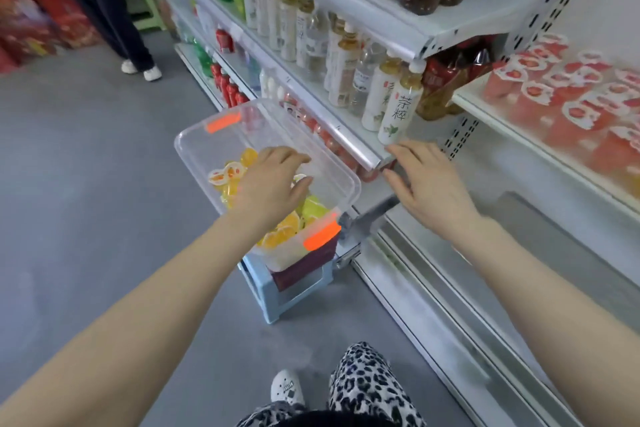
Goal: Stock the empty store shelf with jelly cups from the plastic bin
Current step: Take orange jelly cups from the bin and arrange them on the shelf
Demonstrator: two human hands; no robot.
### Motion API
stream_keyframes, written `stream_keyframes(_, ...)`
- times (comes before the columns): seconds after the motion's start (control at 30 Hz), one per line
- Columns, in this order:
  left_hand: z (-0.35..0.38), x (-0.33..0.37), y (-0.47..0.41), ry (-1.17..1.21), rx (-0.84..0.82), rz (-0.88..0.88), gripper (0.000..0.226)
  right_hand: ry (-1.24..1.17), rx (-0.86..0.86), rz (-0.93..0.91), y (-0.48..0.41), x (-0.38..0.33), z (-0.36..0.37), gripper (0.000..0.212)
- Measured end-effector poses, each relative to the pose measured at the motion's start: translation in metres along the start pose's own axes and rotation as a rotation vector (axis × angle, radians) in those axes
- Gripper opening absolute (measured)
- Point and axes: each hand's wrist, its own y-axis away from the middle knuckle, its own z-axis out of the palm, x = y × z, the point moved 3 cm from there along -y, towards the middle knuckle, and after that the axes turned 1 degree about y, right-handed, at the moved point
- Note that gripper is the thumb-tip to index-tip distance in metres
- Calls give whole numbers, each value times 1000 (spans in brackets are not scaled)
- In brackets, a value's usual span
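Head view: the left hand [273,180] reaches, fingers curled, into the clear rectangular plastic bin [194,149] over glossy yellow jelly cups [232,172]; whether it grips one I cannot tell. The right hand [429,184] hovers spread beside the white metal shelf [363,156]

Small shop, grocery kind. White metal shelves [398,24] w/ rows of drink bottles [398,107]. Red jelly cups [561,104] lined up on next shelf. Snack bags [38,14] piled across gray floor [86,149]. Another person [114,10] stands in aisle.
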Motion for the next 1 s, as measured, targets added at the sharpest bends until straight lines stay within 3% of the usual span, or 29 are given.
stream_keyframes(0.23, 22, -89, 30, 9, -106, -271, 33, -112, -274, -137, -36, -41, 92, 39)
stream_keyframes(0.53, 64, -142, 12, -22, -151, -387, 30, -85, -718, -346, -90, -72, 219, 51)
stream_keyframes(0.7, 70, -149, 11, -16, -113, -419, 30, -68, -844, -451, -113, -100, 272, 53)
stream_keyframes(0.87, 71, -153, 12, -15, -91, -408, 30, -25, -842, -665, -120, -118, 306, 48)
stream_keyframes(1.0, 74, -152, 11, -17, -41, -399, 29, 27, -874, -727, -127, -117, 317, 43)
